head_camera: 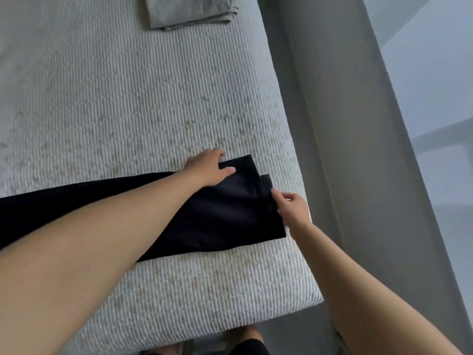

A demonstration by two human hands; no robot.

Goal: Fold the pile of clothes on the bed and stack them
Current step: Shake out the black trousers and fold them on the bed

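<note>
A dark navy garment (225, 213), like trousers, lies flat across the white ribbed bed (128, 111), running from the left edge to near the right side. My left hand (211, 170) rests on its far upper corner, thumb on the cloth and fingers curled over the edge. At the garment's right end, my right hand (290, 204) pinches the hem, where a second layer sticks out slightly. A folded grey garment (189, 10) lies at the top of the bed.
The bed's right edge drops to a grey frame or wall panel (332, 149), with pale floor (435, 85) beyond. The bed's near edge is just below the garment; my legs show at the bottom.
</note>
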